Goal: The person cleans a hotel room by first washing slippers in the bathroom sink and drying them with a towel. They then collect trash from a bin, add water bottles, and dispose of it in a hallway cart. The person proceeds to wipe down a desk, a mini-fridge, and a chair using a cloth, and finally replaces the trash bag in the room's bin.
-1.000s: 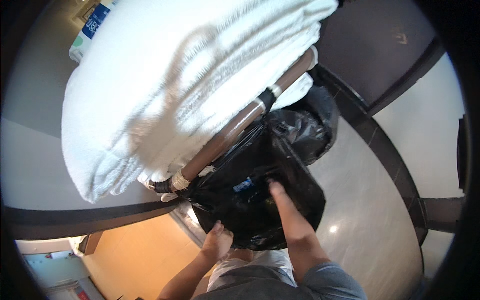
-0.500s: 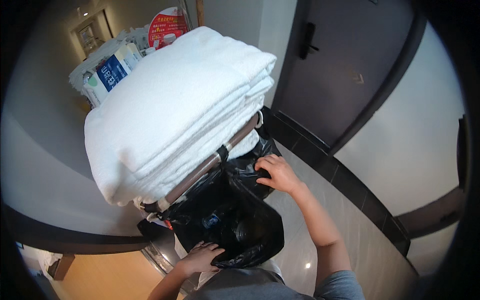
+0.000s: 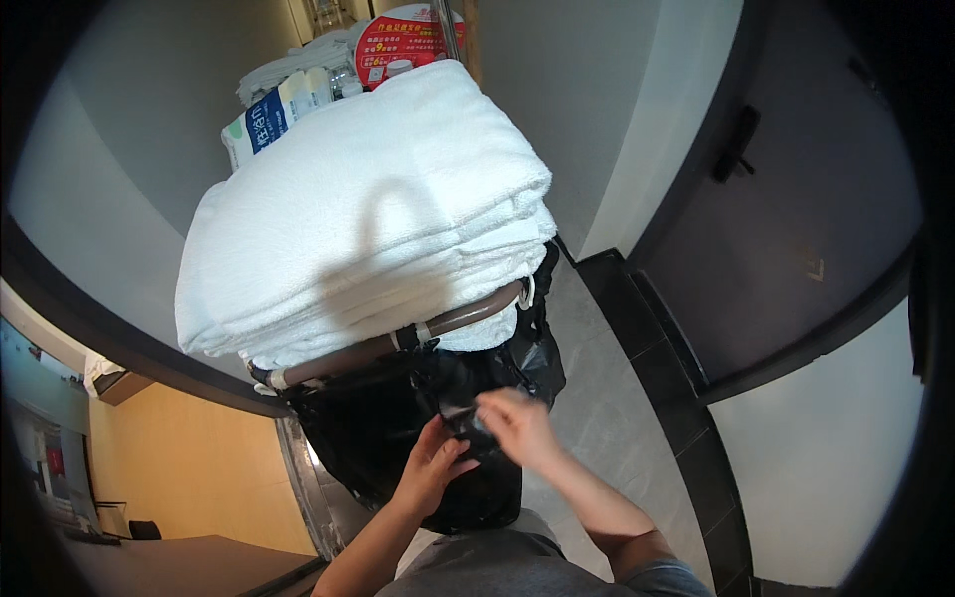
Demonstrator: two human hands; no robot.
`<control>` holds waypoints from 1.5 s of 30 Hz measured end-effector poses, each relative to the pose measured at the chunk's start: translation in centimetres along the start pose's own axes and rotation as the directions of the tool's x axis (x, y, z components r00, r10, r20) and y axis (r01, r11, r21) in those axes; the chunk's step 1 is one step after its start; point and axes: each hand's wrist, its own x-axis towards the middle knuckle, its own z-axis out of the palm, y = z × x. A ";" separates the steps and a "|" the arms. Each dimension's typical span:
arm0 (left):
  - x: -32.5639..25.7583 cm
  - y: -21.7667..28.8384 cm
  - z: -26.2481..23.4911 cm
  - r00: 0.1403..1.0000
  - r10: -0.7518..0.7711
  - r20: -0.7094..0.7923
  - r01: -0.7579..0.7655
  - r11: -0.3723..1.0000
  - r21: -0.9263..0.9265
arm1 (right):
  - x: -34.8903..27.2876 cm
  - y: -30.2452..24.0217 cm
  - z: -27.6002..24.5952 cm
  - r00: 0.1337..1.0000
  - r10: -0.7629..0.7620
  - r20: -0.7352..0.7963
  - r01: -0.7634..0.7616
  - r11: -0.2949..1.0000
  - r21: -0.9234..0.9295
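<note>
A black plastic garbage bag (image 3: 368,423) hangs from the brown bar (image 3: 343,360) of a cart in front of me. My left hand (image 3: 434,470) is at the middle of the bag, fingers bent round a fold of its plastic. Close beside it, my right hand (image 3: 519,428) is closed on the bag's gathered plastic near the bar; motion blurs its fingertips. Above the bar lies a thick stack of folded white towels (image 3: 368,209), with a shadow across its near side. What the bag holds is hidden.
Behind the towels stand a blue-and-white packet (image 3: 267,119), a red sign (image 3: 408,45) and more white linen (image 3: 298,65). A dark door (image 3: 786,219) with a black handle is at the right. On the left, a doorway opens onto a wood-coloured floor (image 3: 189,458).
My hands have come together over the bag: the left moved up from its near rim, the right down and inward. The bag's wide mouth has been drawn together. The view has turned.
</note>
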 end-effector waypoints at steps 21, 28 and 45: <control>-12.0 -9.5 -13.7 0.990 -0.134 0.032 0.135 0.896 -0.424 | -2.8 3.4 -5.0 0.899 -0.157 0.409 0.351 0.817 -0.458; -29.0 -10.5 -28.5 0.370 -0.166 -0.914 0.926 0.139 0.350 | -1.0 6.5 -6.2 0.836 -0.438 0.331 0.462 0.887 0.007; 0.7 -1.7 9.7 0.551 0.660 -0.511 -0.024 0.624 0.781 | 8.2 7.2 -6.0 0.561 -0.594 0.577 0.705 0.708 0.043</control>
